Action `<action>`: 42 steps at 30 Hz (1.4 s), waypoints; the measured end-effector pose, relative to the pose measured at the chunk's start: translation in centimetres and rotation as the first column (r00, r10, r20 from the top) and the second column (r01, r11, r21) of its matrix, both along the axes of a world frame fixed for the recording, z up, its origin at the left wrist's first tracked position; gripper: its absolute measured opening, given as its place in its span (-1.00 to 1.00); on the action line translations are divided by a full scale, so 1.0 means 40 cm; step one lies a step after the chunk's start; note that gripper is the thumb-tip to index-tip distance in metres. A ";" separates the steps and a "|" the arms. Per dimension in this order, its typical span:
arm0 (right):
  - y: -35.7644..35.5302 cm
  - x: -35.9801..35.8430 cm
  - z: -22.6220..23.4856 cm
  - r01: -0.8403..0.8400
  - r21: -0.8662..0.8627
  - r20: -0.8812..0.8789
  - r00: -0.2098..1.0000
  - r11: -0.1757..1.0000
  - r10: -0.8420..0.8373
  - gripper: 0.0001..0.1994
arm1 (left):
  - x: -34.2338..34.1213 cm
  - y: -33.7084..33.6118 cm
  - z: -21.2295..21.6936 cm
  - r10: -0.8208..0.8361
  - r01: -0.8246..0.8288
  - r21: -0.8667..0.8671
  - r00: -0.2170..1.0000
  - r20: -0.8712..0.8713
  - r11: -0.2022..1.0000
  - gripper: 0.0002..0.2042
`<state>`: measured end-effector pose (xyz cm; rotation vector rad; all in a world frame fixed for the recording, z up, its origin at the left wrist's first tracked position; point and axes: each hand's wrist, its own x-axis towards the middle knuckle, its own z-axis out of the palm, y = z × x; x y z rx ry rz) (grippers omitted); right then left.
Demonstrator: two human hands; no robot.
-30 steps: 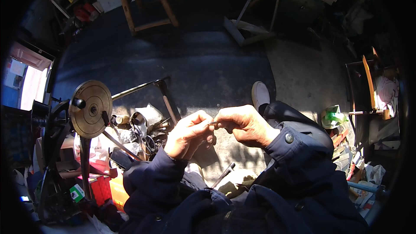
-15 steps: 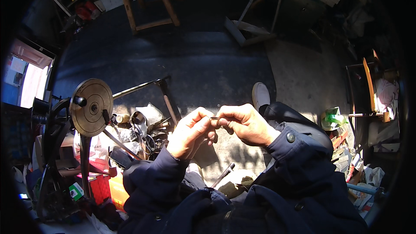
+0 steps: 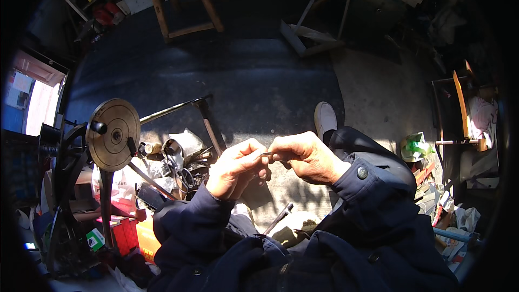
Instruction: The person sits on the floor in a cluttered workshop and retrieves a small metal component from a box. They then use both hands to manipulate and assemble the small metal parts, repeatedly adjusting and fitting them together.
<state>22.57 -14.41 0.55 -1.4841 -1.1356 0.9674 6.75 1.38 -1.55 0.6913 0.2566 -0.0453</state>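
Above my lap, both hands meet fingertip to fingertip in the sunlight. A small, thin, dark strip point(image 3: 267, 154) spans the gap between them, too small for me to tell its kind. My left hand point(image 3: 233, 168) pinches one end between thumb and forefinger, its other fingers curled underneath. Thumb and bent forefinger of my right hand point(image 3: 311, 157) close on the opposite end. Much of the strip is hidden by the fingers. Below the hands, a dark rod-like handle point(image 3: 279, 218) lies near a pale, rumpled item point(image 3: 294, 228) at my lap.
Left of me stands a hand-cranked machine with a round metal wheel point(image 3: 113, 135). Beside it lie a heap of scraps point(image 3: 184, 157) and a red box point(image 3: 124, 233). Ahead are a wooden-legged stool point(image 3: 192, 30) and a long-handled dustpan point(image 3: 311, 48). Clutter and a green bottle point(image 3: 417, 146) sit right.
Both hands stay pinched together, with only a slight shift. The right fingers have turned a little, and the strip between the fingertips lies at a slightly different angle.
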 end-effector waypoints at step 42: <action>-0.003 0.004 0.001 -0.005 0.015 -0.036 0.999 1.000 0.005 -0.60 | 0.001 0.003 0.014 -0.014 0.003 0.170 0.998 0.063 0.985 -0.86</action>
